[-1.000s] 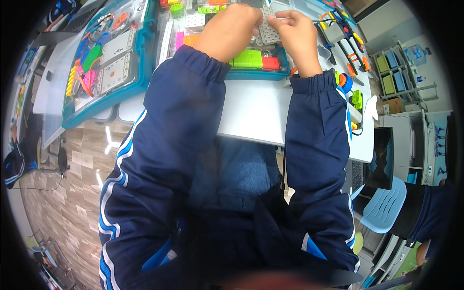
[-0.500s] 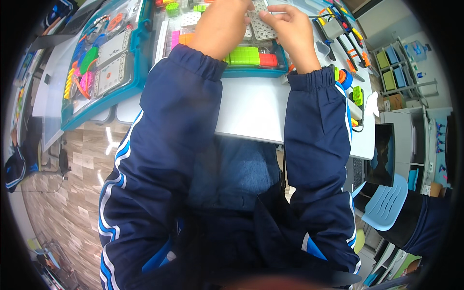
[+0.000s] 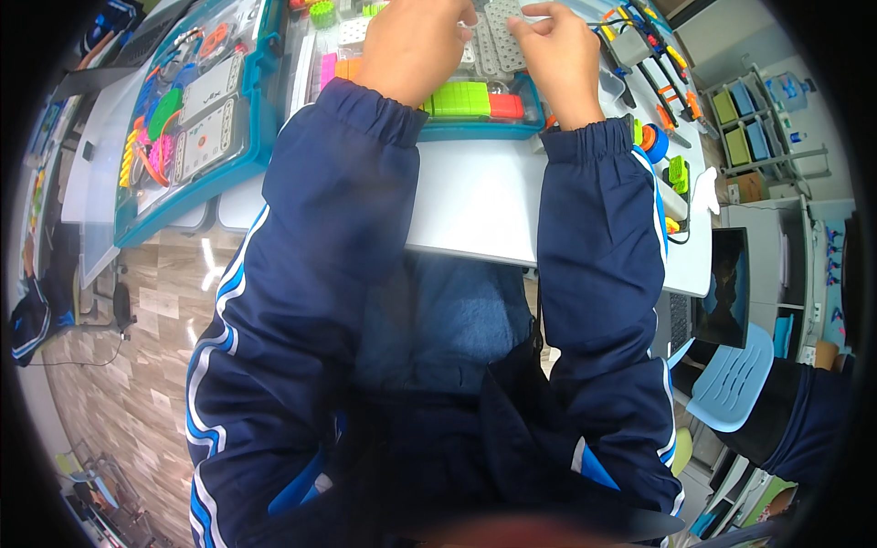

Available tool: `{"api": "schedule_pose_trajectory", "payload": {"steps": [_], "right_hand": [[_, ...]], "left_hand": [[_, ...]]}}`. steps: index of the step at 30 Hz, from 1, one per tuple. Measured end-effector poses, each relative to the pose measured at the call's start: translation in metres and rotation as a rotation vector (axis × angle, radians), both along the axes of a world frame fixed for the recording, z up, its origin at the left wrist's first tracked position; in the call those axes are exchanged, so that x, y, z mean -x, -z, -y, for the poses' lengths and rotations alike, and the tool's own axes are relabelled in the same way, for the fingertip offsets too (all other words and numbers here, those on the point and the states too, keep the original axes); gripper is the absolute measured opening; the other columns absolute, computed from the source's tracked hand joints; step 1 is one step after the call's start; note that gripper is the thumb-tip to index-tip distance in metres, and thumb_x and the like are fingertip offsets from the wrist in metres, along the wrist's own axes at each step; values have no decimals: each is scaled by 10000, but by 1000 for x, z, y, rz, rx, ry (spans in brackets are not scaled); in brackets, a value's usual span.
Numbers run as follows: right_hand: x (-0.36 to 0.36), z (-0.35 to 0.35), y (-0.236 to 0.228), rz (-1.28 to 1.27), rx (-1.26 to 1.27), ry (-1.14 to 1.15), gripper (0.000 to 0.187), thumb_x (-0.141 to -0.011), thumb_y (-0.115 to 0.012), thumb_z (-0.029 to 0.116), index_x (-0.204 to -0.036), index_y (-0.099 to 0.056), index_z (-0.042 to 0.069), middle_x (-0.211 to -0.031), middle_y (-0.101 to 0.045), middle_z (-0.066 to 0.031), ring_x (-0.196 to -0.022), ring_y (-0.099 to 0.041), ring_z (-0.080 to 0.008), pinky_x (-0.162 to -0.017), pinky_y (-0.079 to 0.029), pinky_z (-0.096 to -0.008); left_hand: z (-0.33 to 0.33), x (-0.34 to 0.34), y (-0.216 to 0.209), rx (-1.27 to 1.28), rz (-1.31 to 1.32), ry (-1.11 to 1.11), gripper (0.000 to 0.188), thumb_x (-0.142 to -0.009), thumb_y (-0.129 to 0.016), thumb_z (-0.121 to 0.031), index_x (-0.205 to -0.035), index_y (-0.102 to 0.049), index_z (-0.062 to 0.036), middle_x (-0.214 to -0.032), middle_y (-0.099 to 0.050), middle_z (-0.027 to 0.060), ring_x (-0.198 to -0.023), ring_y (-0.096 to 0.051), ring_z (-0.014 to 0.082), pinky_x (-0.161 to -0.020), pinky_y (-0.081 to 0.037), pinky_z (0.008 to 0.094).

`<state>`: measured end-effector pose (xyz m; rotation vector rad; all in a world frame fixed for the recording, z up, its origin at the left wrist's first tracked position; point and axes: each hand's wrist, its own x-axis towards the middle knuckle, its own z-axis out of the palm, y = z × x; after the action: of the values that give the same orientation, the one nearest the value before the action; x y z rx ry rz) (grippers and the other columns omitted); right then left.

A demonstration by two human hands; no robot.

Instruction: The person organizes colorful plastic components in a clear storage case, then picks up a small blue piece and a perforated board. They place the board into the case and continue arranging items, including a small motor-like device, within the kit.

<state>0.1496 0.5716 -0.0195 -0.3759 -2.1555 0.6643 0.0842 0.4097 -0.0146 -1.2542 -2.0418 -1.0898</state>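
Note:
Grey perforated building plates [image 3: 503, 41] lie in the teal-rimmed parts tray [image 3: 484, 131] at the top of the view, between my two hands. My left hand [image 3: 416, 47] reaches over the tray from the left. Its thumb and forefinger tips stand apart close to the plates, and its other fingers are hidden. On the plates' right side is my right hand [image 3: 562, 62], thumb tip over their edge and forefinger bent apart from it. Nothing shows held in either hand. Lime-green blocks [image 3: 459, 99] and a red block [image 3: 506, 106] sit at the tray's near side.
On the left a second teal case [image 3: 260, 137] holds colourful gears and grey modules. Black-and-orange built pieces [image 3: 653, 82] stand at the table's right. Beyond the white table [image 3: 475, 196] are a laptop [image 3: 722, 288] and a light-blue chair [image 3: 733, 384].
My right thumb has shifted off the grey plate toward its right edge, and more of the plates shows. The right hand has moved slightly right; the left hand barely shifted.

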Motion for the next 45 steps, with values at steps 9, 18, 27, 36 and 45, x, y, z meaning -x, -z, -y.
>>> {"api": "schedule_pose_trajectory", "payload": {"steps": [9, 18, 27, 36, 45], "right_hand": [[5, 0, 5, 41, 169, -72, 237, -795, -722, 126, -981, -673, -12, -698, -673, -127, -641, -663, -224, -611, -517, -346], [7, -2, 8, 11, 469, -278, 223, -808, -712, 77, -989, -670, -46, -741, -687, -83, -656, -630, -128, -576, -492, -274], [8, -5, 9, 114, 487, -319, 155, -849, -673, 91, -927, -645, -41, -779, -683, -96, -672, -629, -135, -573, -493, -282], [14, -8, 18, -13, 544, -273, 154, -895, -664, 130, -911, -642, -21, -734, -643, -38, -649, -596, -115, -602, -477, -257], [9, -16, 10, 127, 261, -46, 359, -828, -733, 339, -937, -663, 4, -834, -697, -86, -705, -628, -147, -650, -496, -293]], "left_hand": [[0, -2, -2, 62, 35, -47, 83, -753, -688, -35, -810, -716, 18, -770, -672, 230, -783, -664, 380, -720, -516, 433], [1, -3, -9, 102, 150, -17, 176, -719, -774, -114, -775, -714, 42, -729, -661, 242, -754, -667, 384, -720, -516, 426], [0, -4, -13, 89, 352, 15, 228, -709, -820, -142, -748, -723, 61, -659, -652, 234, -654, -678, 327, -646, -523, 387], [-7, 5, -4, 26, 40, -88, 308, -740, -814, -252, -746, -728, 44, -672, -665, 212, -637, -673, 327, -644, -528, 398], [-10, 7, 5, 202, 206, -256, 431, -737, -790, -417, -764, -757, 12, -612, -668, 172, -575, -668, 262, -618, -540, 367]]}}
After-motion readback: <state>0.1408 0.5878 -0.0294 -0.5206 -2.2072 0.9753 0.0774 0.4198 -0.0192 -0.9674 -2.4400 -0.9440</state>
